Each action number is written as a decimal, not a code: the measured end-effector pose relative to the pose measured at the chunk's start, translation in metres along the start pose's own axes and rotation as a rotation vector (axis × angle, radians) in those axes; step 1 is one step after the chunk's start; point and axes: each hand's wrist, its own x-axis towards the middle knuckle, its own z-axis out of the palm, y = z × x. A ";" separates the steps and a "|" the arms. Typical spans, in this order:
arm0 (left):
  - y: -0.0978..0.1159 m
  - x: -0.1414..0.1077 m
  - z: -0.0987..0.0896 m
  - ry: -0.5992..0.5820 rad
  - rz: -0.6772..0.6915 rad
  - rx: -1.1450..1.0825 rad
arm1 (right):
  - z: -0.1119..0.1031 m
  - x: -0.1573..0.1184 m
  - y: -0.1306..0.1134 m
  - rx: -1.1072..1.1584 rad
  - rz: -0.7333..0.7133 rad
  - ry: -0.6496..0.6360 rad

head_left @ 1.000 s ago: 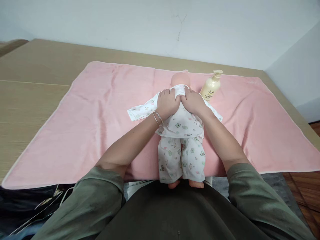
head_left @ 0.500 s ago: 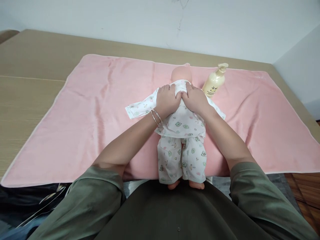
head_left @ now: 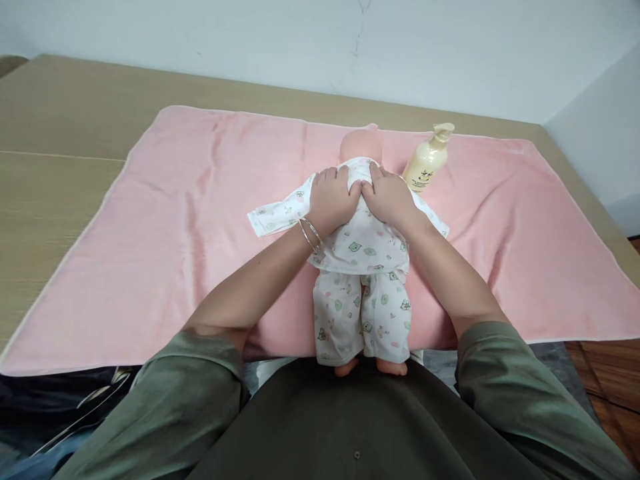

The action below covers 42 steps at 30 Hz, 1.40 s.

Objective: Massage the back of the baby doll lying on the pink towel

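A baby doll (head_left: pixel 370 257) in white printed pyjamas lies stretched out in front of me, apparently face down, its head pointing away and its feet at the near table edge. Flat across the left side of its upper back rests my left hand (head_left: pixel 334 200), with two thin bangles at the wrist. My right hand (head_left: pixel 390 196) lies on the right side of the upper back in the same way. Both hands are open, and their thumbs come together near the middle. The doll's left-hand sleeve spreads out sideways; my right forearm partly covers the other.
Under the doll a pink blanket (head_left: pixel 240 173) covers much of the wooden table (head_left: pixel 65 133). A pale yellow pump bottle (head_left: pixel 427 160) stands on the blanket to the right of the doll's head. Behind the table rises a white wall (head_left: pixel 250 47).
The whole view has shifted very slightly. Both hands keep their places on the doll's back, and the doll and bottle have not visibly moved.
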 end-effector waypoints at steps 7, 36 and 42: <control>0.005 -0.001 -0.007 -0.049 -0.023 0.042 | -0.004 0.000 0.000 0.045 0.001 -0.013; 0.030 -0.020 -0.037 -0.132 0.040 0.117 | -0.024 -0.007 0.008 0.131 -0.028 -0.109; 0.010 0.002 -0.041 -0.243 0.002 0.023 | -0.030 -0.030 -0.019 -0.071 0.026 -0.069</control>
